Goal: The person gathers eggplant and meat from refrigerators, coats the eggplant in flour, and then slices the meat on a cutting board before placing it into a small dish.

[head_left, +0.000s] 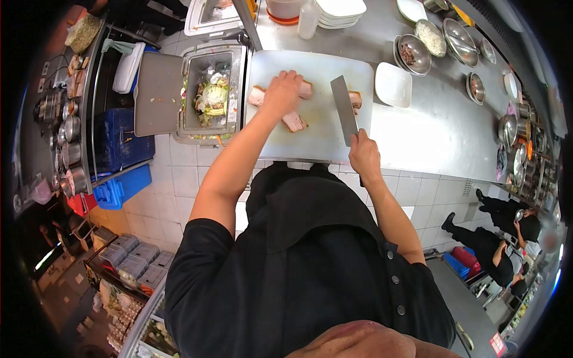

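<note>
Several pieces of cooked pork belly (294,123) lie on a white cutting board (322,62). My left hand (285,92) is over them with its fingers bent down and close together. It appears to grip a pork piece (305,89) that shows beside the fingers; what lies under the palm is hidden. Another piece (256,96) shows left of the hand. My right hand (364,156) is closed round the handle of a cleaver (344,110). The broad blade points away from me, just left of one more pork piece (355,100), partly covering it.
Left of the board is an open grey bin (185,119) of vegetable scraps. A white square dish (393,85) stands right of the board. Stacked plates (340,13), a bottle (308,21) and metal bowls (413,55) are farther back. Two people (495,250) stand at far right.
</note>
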Available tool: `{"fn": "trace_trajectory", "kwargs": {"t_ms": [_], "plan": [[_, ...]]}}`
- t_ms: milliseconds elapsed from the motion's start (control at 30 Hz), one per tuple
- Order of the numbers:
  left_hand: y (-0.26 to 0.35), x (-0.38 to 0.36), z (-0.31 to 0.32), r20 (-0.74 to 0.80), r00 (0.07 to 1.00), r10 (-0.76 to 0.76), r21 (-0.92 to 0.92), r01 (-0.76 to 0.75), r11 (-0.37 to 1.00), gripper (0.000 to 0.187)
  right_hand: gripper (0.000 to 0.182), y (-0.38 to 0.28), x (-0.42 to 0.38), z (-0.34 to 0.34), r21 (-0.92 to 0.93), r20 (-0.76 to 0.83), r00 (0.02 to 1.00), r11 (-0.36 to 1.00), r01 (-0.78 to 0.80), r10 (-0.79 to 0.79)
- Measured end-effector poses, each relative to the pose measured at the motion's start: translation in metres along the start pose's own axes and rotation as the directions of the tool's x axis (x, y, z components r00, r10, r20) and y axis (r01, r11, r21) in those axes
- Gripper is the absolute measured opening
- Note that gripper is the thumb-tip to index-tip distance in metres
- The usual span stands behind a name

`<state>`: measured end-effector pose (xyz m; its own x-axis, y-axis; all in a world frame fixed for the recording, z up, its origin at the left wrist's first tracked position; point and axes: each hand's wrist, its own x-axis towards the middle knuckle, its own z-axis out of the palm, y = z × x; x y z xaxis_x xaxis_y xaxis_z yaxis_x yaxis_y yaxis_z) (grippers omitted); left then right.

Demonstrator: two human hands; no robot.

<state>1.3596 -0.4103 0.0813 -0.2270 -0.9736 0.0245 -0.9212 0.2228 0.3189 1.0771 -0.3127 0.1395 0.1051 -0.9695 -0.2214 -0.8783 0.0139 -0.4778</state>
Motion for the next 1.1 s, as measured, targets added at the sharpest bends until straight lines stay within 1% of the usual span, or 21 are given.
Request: {"fn": "trace_trajectory", "kwargs": {"t_ms": [33, 100, 133, 167, 200, 233, 300, 367, 400, 433, 467, 533, 633, 700, 767, 833, 867, 933, 1000, 1033, 1100], "plan": [[0.014, -0.001, 0.002, -0.001, 1.0, 0.001, -0.001, -0.001, 1.0, 0.042, 0.023, -0.002, 0.0, 0.002, 0.02, -0.034, 0.999, 1.0, 0.01, -0.009], [0.035, -0.006, 0.008, 0.086, 0.996, 0.033, -0.107, -0.023, 0.994, 0.038, 0.022, -0.005, 0.004, 0.005, 0.01, -0.037, 0.999, 1.0, 0.01, -0.01], [0.04, -0.01, 0.012, 0.087, 0.996, 0.035, -0.109, -0.025, 0.994, 0.038, 0.022, -0.006, 0.007, 0.007, 0.001, -0.039, 0.999, 1.0, 0.012, -0.012], [0.044, -0.014, 0.017, -0.033, 0.999, 0.025, -0.225, -0.032, 0.974, 0.037, 0.022, -0.01, 0.009, 0.004, -0.001, -0.039, 0.999, 1.0, 0.008, -0.008], [0.047, -0.016, 0.023, -0.15, 0.989, -0.001, -0.338, -0.05, 0.94, 0.037, 0.021, -0.014, 0.011, 0.0, -0.017, -0.051, 0.997, 0.999, 0.05, -0.05], [0.045, -0.016, 0.026, -0.147, 0.989, 0.001, -0.341, -0.051, 0.939, 0.037, 0.02, -0.018, 0.012, -0.005, -0.033, -0.061, 0.994, 0.995, 0.092, -0.093], [0.033, -0.018, 0.027, -0.126, 0.975, -0.183, -0.412, 0.117, 0.904, 0.029, 0.02, -0.037, 0.007, -0.023, -0.022, -0.07, 0.995, 0.997, 0.074, -0.075], [0.027, -0.018, 0.025, -0.1, 0.975, -0.2, -0.447, 0.136, 0.884, 0.026, 0.02, -0.044, 0.004, -0.022, -0.01, -0.079, 0.995, 0.998, 0.061, -0.062], [0.025, -0.017, 0.023, -0.077, 0.974, -0.215, -0.48, 0.152, 0.864, 0.022, 0.02, -0.041, 0.004, -0.012, 0.039, -0.107, 0.991, 0.995, 0.09, -0.086], [0.024, -0.016, 0.024, -0.077, 0.974, -0.215, -0.481, 0.153, 0.863, 0.022, 0.02, -0.036, 0.005, -0.003, 0.088, -0.136, 0.985, 0.989, 0.12, -0.108], [0.023, -0.014, 0.027, -0.088, 0.977, -0.194, -0.467, 0.132, 0.874, 0.019, 0.02, -0.029, 0.011, 0.008, 0.085, -0.135, 0.985, 0.989, 0.12, -0.108], [0.024, -0.014, 0.028, -0.099, 0.98, -0.172, -0.453, 0.11, 0.885, 0.015, 0.022, -0.015, 0.025, 0.028, -0.134, 0.044, 0.997, 0.989, 0.062, -0.056], [0.024, -0.014, 0.026, -0.051, 0.985, -0.167, -0.432, 0.129, 0.893, 0.013, 0.022, -0.037, 0.024, -0.005, -0.127, 0.039, 0.992, 0.984, 0.127, -0.123], [0.02, -0.011, 0.024, -0.038, 0.98, -0.194, -0.453, 0.156, 0.878, 0.012, 0.022, -0.056, 0.014, -0.025, -0.114, 0.025, 0.993, 0.986, 0.118, -0.116], [0.019, -0.012, 0.023, -0.037, 0.975, -0.218, -0.462, 0.176, 0.869, 0.011, 0.022, -0.067, 0.005, -0.032, -0.045, -0.02, 0.996, 0.995, 0.087, -0.088], [0.019, -0.014, 0.018, -0.038, 0.97, -0.239, -0.472, 0.194, 0.86, 0.011, 0.022, -0.03, 0.01, 0.02, -0.084, 0.012, 0.992, 0.989, 0.123, -0.122], [0.019, -0.017, 0.013, -0.075, 0.966, -0.248, -0.474, 0.184, 0.861, 0.01, 0.022, -0.03, 0.011, 0.027, -0.12, 0.044, 0.987, 0.98, 0.158, -0.153], [0.017, -0.025, 0.004, -0.116, 0.96, -0.255, -0.472, 0.172, 0.864, 0.009, 0.022, -0.023, 0.014, 0.03, -0.127, 0.056, 0.991, 0.983, 0.132, -0.126], [0.015, -0.042, 0.0, -0.051, 0.997, 0.05, -0.207, -0.06, 0.977, 0.009, 0.022, -0.033, 0.012, 0.018, -0.132, 0.073, 0.993, 0.986, 0.099, -0.09], [0.016, -0.05, -0.002, -0.053, 0.997, 0.051, -0.206, -0.061, 0.977, 0.009, 0.023, -0.039, 0.013, 0.008, -0.122, 0.078, 0.994, 0.989, 0.087, -0.078], [0.016, -0.068, -0.008, 0.022, 0.998, 0.065, -0.17, -0.06, 0.984, 0.008, 0.024, -0.053, 0.013, -0.009, -0.101, 0.091, 0.994, 0.993, 0.069, -0.06]]}}
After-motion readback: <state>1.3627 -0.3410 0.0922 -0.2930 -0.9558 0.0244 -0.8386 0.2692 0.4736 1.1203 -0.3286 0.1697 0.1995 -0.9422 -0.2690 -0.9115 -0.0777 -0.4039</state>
